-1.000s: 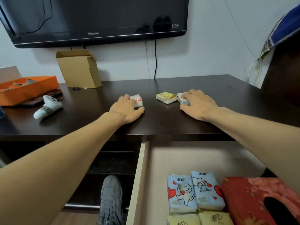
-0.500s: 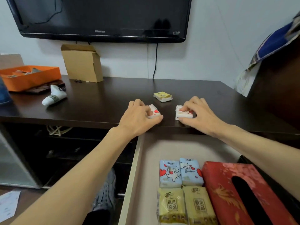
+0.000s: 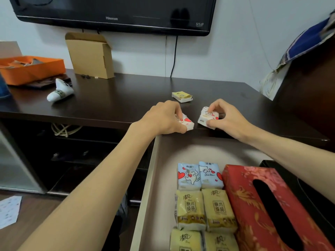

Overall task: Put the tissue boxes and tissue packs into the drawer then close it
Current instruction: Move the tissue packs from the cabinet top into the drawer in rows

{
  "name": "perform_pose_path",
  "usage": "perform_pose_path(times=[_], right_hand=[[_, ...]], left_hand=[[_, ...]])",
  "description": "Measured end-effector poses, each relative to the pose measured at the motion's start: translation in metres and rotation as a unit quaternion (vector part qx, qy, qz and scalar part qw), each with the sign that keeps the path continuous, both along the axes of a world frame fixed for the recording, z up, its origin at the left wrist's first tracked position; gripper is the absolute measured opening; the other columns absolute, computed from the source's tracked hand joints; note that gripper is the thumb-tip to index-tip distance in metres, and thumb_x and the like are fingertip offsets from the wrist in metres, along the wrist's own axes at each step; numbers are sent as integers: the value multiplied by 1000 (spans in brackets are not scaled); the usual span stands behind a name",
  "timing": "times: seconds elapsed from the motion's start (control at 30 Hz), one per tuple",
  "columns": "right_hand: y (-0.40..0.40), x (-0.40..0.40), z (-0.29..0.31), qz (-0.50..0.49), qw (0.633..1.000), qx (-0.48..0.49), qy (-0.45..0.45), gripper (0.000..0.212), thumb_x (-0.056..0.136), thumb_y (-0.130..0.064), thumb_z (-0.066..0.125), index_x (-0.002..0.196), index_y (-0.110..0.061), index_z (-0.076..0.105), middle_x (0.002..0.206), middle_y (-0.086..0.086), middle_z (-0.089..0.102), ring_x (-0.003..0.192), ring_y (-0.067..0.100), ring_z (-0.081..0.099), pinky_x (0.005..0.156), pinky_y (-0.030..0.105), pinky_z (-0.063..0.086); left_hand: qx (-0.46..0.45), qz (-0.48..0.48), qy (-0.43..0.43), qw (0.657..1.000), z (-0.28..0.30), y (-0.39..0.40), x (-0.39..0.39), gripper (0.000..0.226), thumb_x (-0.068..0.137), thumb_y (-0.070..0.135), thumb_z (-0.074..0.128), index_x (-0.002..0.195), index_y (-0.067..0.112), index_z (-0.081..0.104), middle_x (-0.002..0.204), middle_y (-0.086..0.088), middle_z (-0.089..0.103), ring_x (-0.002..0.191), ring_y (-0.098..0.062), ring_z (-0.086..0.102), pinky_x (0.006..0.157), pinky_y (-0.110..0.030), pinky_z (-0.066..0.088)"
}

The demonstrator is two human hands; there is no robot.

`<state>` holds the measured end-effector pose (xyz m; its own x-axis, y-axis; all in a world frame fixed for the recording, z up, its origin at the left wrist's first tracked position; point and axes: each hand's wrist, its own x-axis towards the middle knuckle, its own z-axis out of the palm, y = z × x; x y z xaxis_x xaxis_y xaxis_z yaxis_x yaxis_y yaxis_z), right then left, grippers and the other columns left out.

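Observation:
My left hand point(image 3: 163, 117) grips a small white tissue pack with red hearts point(image 3: 187, 123) at the front edge of the dark table point(image 3: 112, 104). My right hand point(image 3: 226, 116) grips a similar white pack point(image 3: 206, 117) just beside it. A yellow tissue pack point(image 3: 182, 96) lies on the table behind both hands. Below, the open drawer point(image 3: 163, 178) holds two blue heart packs point(image 3: 199, 175), several yellow packs point(image 3: 204, 211) and a red tissue box point(image 3: 268, 205). A black box point(image 3: 308, 189) lies at the drawer's right, partly under my arm.
A television point(image 3: 116, 11) hangs on the wall above. A cardboard box point(image 3: 90, 55), an orange tray point(image 3: 30, 68) and a white pouch point(image 3: 60, 92) sit on the table's left. Dark shelves point(image 3: 72, 151) lie left of the drawer. A dark cabinet point(image 3: 311, 84) stands right.
Both hands drew their white packs from mid-table toward the table's front edge, above the drawer. The camera tilted down, showing more of the drawer. The yellow pack stayed in place.

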<state>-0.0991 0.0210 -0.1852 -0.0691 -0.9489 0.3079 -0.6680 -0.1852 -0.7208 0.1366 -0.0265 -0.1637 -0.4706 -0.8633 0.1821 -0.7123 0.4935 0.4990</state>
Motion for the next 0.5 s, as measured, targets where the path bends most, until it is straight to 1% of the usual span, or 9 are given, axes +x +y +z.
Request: perform_pose_path(times=[0.07,0.13,0.2,0.23,0.3,0.33,0.4,0.43,0.5], right_hand=[[15,4,-1,9,999,1,-31,38,63,-20,73,96,-26,56,93,-15,69,88,14,65,84,45,53],[37,10,-3,31,998,4,-56,42,63,-16,74,99,-27,55,94,-21,69,90,7,67,83,38,53],[65,17,-5,53,998,15,-39,46,67,-14,79,102,-30,54,107,-15,70,102,6,70,91,38,57],[80,21,-5,58,998,22,-8,48,69,-16,82,103,-33,54,111,-12,70,107,6,69,94,41,57],[112,29,-2,69,995,40,52,50,69,-28,87,103,-41,53,111,-16,70,106,4,70,90,43,59],[128,32,2,76,993,52,69,51,67,-36,88,104,-44,53,111,-19,70,104,3,70,86,42,60],[157,38,11,109,985,95,90,54,66,-51,89,106,-48,53,110,-22,70,100,2,72,78,38,63],[168,41,13,128,979,115,109,55,66,-55,88,108,-48,54,111,-23,69,99,3,72,75,36,63],[187,47,15,142,966,128,172,59,64,-63,86,111,-48,54,115,-25,66,101,3,69,74,32,62]], left_hand=[[-11,-5,18,1000,3,15,5,44,65,40,84,101,32,59,110,8,55,100,-18,54,64,-27,44],[-28,-18,27,999,3,34,13,47,66,36,85,104,31,56,115,6,57,107,-18,51,72,-30,49],[-19,-41,27,999,0,58,23,50,66,33,86,106,33,54,118,6,59,111,-18,52,83,-37,53],[-6,-55,29,998,-1,72,27,52,66,33,86,106,34,53,117,8,59,110,-17,53,84,-37,54],[20,-90,33,995,-1,97,35,53,65,35,87,104,40,52,112,17,60,102,-8,58,78,-29,55],[40,-111,39,992,0,109,40,53,64,36,87,102,43,52,107,19,61,96,-4,61,73,-24,54],[93,-156,33,983,2,131,50,52,61,37,87,98,47,53,99,20,63,81,3,63,64,-20,51],[116,-170,14,979,0,140,58,51,60,38,87,97,49,53,97,20,64,75,6,63,61,-20,50],[156,-184,-50,969,-3,153,55,48,61,41,84,95,50,52,96,22,63,72,7,63,55,-18,52]])
